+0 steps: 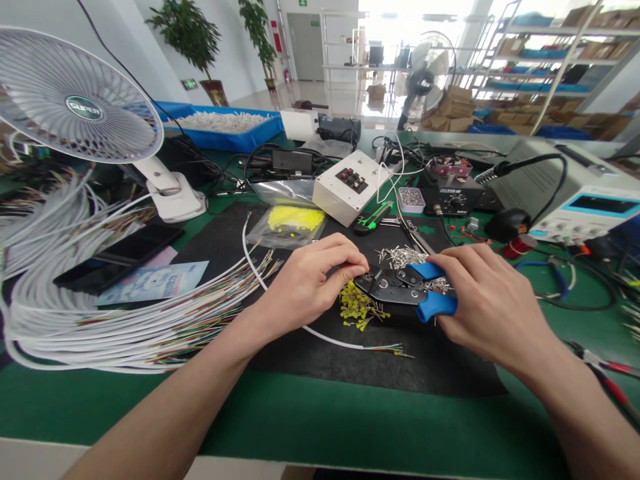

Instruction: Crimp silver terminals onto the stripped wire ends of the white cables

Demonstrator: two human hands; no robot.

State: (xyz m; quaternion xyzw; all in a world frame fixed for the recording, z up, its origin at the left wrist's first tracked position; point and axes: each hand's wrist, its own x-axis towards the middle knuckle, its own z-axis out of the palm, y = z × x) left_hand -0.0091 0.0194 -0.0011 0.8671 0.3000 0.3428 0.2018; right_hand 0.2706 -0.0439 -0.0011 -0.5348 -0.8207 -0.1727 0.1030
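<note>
My right hand (pixel 487 287) grips the blue handles of a pair of crimping pliers (pixel 387 285), its black jaws pointing left. At those jaws, my left hand (pixel 315 277) pinches thumb and forefinger together; whatever is between the fingertips is too small to make out. Just below the jaws lies a heap of yellow-sleeved terminals (pixel 357 307). Behind the pliers is a pile of silver metal pins (pixel 400 257), partly covered by the tool. A white cable (pixel 333 341) passes under my left hand, its coloured wires fanned at the end, with a yellow-and-metal terminal beside them.
A bundle of white cables (pixel 110 340) covers the left side of the black mat (pixel 400 373). Behind my hands are a bag of yellow sleeves (pixel 295 219), a switch box (pixel 345 190) and a green utility knife (pixel 374 217). Red-handled pliers (pixel 607 377) lie at right.
</note>
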